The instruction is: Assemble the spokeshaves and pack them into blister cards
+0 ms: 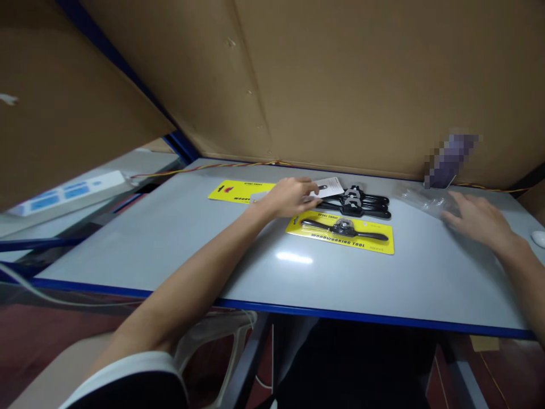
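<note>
My left hand [289,196] reaches across the grey table and pinches a small white card [330,187] near the middle back. Beside it lie loose black spokeshave tools [361,203]. Just in front of them is a yellow backing card [340,232] with one black spokeshave [344,228] lying on it. A second yellow card [240,191], bare of any tool, lies to the left, partly under my wrist. My right hand [479,218] rests flat, fingers spread, on a clear plastic bag [421,199] at the right.
Brown cardboard walls [340,79] close the back and left of the grey, blue-edged table [170,250]. A white power strip [68,193] lies on a neighbouring bench at left. A white object [539,238] sits at the right edge. Thin wires run along the back.
</note>
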Demonstrator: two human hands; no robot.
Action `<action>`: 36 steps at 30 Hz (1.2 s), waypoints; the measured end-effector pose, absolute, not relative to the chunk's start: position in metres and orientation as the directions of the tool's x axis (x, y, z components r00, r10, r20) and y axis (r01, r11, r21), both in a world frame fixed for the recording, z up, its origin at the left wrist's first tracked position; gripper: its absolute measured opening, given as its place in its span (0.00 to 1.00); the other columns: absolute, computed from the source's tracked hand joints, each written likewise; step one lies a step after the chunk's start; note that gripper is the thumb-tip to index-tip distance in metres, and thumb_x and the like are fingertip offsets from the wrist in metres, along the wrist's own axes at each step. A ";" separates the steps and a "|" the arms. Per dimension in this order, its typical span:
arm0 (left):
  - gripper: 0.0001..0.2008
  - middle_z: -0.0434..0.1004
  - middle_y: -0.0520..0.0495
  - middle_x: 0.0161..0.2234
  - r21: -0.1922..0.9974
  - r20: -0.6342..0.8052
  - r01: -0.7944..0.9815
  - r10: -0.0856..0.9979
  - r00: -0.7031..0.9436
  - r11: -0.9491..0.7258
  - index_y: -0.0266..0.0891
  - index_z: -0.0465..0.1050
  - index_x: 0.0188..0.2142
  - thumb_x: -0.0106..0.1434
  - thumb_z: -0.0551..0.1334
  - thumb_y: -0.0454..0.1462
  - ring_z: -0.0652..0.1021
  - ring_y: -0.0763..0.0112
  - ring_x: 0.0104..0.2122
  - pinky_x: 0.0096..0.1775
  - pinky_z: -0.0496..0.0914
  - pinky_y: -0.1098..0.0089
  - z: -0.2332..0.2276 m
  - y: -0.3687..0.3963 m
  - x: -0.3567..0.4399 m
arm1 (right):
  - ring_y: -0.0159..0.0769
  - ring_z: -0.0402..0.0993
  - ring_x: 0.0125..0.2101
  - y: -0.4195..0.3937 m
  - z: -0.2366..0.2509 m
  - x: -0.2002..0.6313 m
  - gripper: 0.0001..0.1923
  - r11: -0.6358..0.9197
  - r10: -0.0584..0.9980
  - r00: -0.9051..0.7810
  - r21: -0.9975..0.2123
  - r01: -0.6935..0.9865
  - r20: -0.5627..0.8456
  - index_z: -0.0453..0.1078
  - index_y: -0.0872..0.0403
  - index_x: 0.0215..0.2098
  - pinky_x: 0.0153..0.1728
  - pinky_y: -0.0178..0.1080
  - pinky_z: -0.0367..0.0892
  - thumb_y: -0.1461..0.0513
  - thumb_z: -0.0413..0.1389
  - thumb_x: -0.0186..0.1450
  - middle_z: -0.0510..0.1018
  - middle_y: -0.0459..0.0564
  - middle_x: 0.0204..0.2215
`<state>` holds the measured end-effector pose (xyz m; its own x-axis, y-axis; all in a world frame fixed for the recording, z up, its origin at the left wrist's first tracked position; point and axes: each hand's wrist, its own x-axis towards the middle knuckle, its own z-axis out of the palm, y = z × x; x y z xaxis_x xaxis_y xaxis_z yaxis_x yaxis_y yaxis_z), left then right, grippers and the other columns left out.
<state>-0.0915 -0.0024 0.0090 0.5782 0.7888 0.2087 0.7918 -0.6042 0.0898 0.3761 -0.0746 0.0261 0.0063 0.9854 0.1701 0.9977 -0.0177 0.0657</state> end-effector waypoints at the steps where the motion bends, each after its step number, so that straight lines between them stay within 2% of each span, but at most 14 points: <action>1: 0.23 0.82 0.38 0.46 0.059 0.188 0.759 0.754 0.629 -0.648 0.38 0.83 0.50 0.70 0.58 0.51 0.81 0.58 0.40 0.39 0.69 0.64 0.007 -0.003 -0.090 | 0.66 0.79 0.49 -0.069 0.027 0.384 0.31 -0.034 0.992 0.024 0.074 0.997 0.123 0.70 0.62 0.67 0.40 0.55 0.67 0.54 0.58 0.71 0.81 0.77 0.54; 3: 0.22 0.80 0.37 0.50 0.018 0.158 0.709 0.702 0.694 -0.705 0.41 0.83 0.53 0.71 0.60 0.50 0.80 0.56 0.46 0.44 0.71 0.62 0.005 -0.003 -0.087 | 0.64 0.80 0.49 -0.062 0.028 0.390 0.29 -0.005 0.990 -0.007 0.086 0.996 0.140 0.72 0.60 0.65 0.42 0.55 0.69 0.53 0.57 0.71 0.82 0.72 0.53; 5: 0.19 0.79 0.37 0.51 -0.012 0.149 0.684 0.675 0.723 -0.730 0.42 0.83 0.53 0.72 0.60 0.48 0.79 0.55 0.49 0.48 0.72 0.61 0.003 -0.001 -0.085 | 0.63 0.79 0.53 -0.059 0.033 0.383 0.27 0.065 0.953 -0.087 0.084 0.994 0.289 0.73 0.59 0.63 0.52 0.60 0.69 0.53 0.58 0.70 0.83 0.68 0.54; 9: 0.13 0.80 0.39 0.52 -0.103 0.126 0.662 0.650 0.749 -0.743 0.41 0.83 0.48 0.72 0.60 0.40 0.79 0.57 0.49 0.52 0.72 0.60 0.003 0.000 -0.078 | 0.61 0.73 0.63 -0.059 0.047 0.337 0.22 0.282 0.808 -0.203 -0.060 0.958 0.553 0.78 0.55 0.55 0.68 0.66 0.56 0.50 0.61 0.69 0.78 0.66 0.62; 13: 0.10 0.83 0.41 0.43 -0.128 0.156 0.616 0.598 0.787 -0.777 0.40 0.81 0.43 0.71 0.60 0.39 0.81 0.60 0.43 0.48 0.73 0.61 0.006 -0.005 -0.075 | 0.58 0.79 0.58 -0.057 0.046 0.274 0.24 0.432 0.843 -0.257 -0.310 0.847 0.473 0.80 0.50 0.56 0.61 0.61 0.71 0.49 0.64 0.67 0.80 0.58 0.61; 17: 0.17 0.83 0.44 0.36 -0.050 0.407 0.577 0.511 0.757 -0.815 0.41 0.80 0.41 0.78 0.55 0.46 0.81 0.64 0.35 0.39 0.71 0.64 0.006 -0.012 -0.078 | 0.53 0.84 0.51 -0.058 0.033 0.234 0.30 0.439 0.895 -0.297 -0.551 0.709 0.332 0.74 0.54 0.65 0.57 0.57 0.76 0.53 0.64 0.67 0.85 0.59 0.54; 21: 0.23 0.83 0.45 0.33 0.020 0.665 0.577 0.442 0.602 -0.816 0.42 0.78 0.41 0.80 0.50 0.50 0.80 0.67 0.32 0.34 0.70 0.67 0.006 -0.020 -0.079 | 0.53 0.78 0.60 -0.068 0.029 0.226 0.30 0.489 0.864 -0.445 -0.610 0.624 0.237 0.69 0.51 0.71 0.61 0.57 0.72 0.50 0.54 0.74 0.80 0.57 0.62; 23: 0.23 0.83 0.45 0.33 0.103 0.718 0.586 0.467 0.515 -0.804 0.42 0.78 0.40 0.79 0.51 0.52 0.79 0.69 0.29 0.32 0.70 0.68 0.005 -0.024 -0.075 | 0.57 0.75 0.63 -0.074 0.029 0.226 0.36 0.496 0.852 -0.495 -0.573 0.652 0.173 0.64 0.49 0.74 0.61 0.59 0.71 0.46 0.57 0.72 0.75 0.57 0.67; 25: 0.21 0.82 0.47 0.31 0.206 0.741 0.599 0.523 0.421 -0.774 0.42 0.76 0.40 0.77 0.55 0.54 0.76 0.72 0.26 0.31 0.69 0.69 0.004 -0.026 -0.069 | 0.60 0.75 0.61 -0.078 0.030 0.226 0.39 0.486 0.866 -0.469 -0.515 0.706 0.174 0.63 0.49 0.74 0.58 0.60 0.72 0.46 0.62 0.68 0.76 0.58 0.66; 27: 0.20 0.79 0.51 0.27 0.308 0.762 0.612 0.574 0.300 -0.729 0.42 0.75 0.42 0.74 0.59 0.55 0.73 0.73 0.22 0.29 0.68 0.70 0.001 -0.026 -0.063 | 0.58 0.80 0.54 -0.078 0.030 0.225 0.29 0.461 0.887 -0.402 -0.494 0.737 0.226 0.73 0.51 0.65 0.53 0.57 0.74 0.50 0.61 0.69 0.83 0.59 0.56; 29: 0.20 0.75 0.55 0.24 0.393 0.779 0.617 0.604 0.171 -0.682 0.44 0.73 0.48 0.72 0.62 0.57 0.70 0.74 0.20 0.28 0.68 0.70 -0.001 -0.023 -0.061 | 0.51 0.82 0.41 -0.074 0.030 0.224 0.16 0.417 0.908 -0.353 -0.577 0.702 0.228 0.79 0.52 0.46 0.43 0.51 0.75 0.50 0.59 0.70 0.86 0.55 0.39; 31: 0.23 0.76 0.55 0.25 0.436 0.781 0.634 0.619 0.088 -0.639 0.45 0.69 0.56 0.72 0.62 0.57 0.70 0.72 0.21 0.30 0.69 0.68 -0.003 -0.017 -0.066 | 0.42 0.79 0.30 -0.069 0.029 0.226 0.17 0.321 0.935 -0.320 -0.747 0.581 0.153 0.74 0.52 0.33 0.32 0.44 0.72 0.47 0.63 0.67 0.80 0.49 0.28; 33: 0.26 0.80 0.49 0.33 0.423 0.754 0.695 0.652 0.086 -0.581 0.45 0.67 0.60 0.72 0.61 0.57 0.75 0.68 0.27 0.36 0.73 0.65 -0.003 -0.010 -0.077 | 0.37 0.75 0.24 -0.064 0.028 0.230 0.22 0.186 0.957 -0.278 -0.903 0.387 0.078 0.69 0.51 0.29 0.25 0.40 0.68 0.44 0.67 0.61 0.78 0.47 0.26; 36: 0.32 0.81 0.37 0.52 0.300 0.560 0.844 0.798 0.222 -0.445 0.42 0.70 0.62 0.70 0.60 0.61 0.79 0.52 0.50 0.52 0.73 0.54 -0.004 0.000 -0.095 | 0.33 0.71 0.21 -0.058 0.024 0.241 0.25 0.029 0.978 -0.209 -0.988 0.152 -0.004 0.68 0.50 0.31 0.20 0.38 0.64 0.43 0.72 0.54 0.78 0.46 0.27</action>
<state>-0.0952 0.0002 -0.0038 0.2218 0.7979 0.5605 0.8436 -0.4453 0.3000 0.2408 -0.0585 0.0239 -0.2087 0.9780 -0.0039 0.1522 0.0285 -0.9879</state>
